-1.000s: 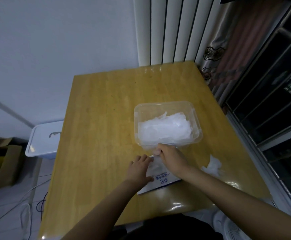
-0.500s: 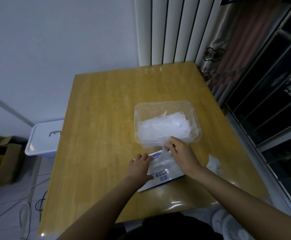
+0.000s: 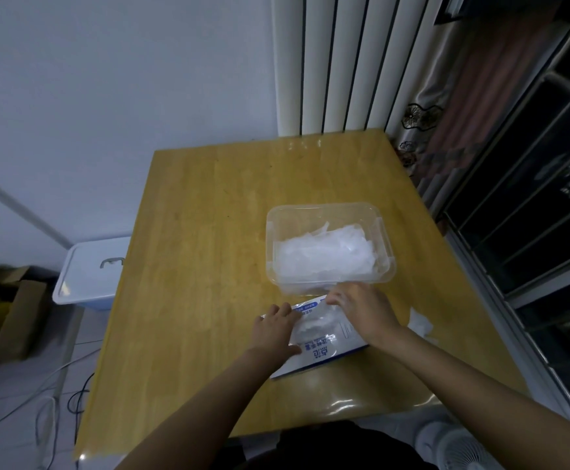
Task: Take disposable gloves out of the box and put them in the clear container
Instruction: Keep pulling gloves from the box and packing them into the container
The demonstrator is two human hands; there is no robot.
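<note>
Right hand (image 3: 365, 310) lowered onto box (image 3: 321, 351); grip hidden.

The container (image 3: 383, 239) sits on the table (image 3: 209, 232) with a heap of gloves (image 3: 324, 256) in it. Just before the container lies the box (image 3: 324, 347). The left hand (image 3: 275, 329) rests on the box's left end, the right hand (image 3: 365, 308) on the end nearest the container. A loose glove (image 3: 419, 322) lies before the container's right corner. Far left of the container a lidded bin (image 3: 90, 276) stands on the floor, and behind it stands a radiator (image 3: 338, 62).
</note>
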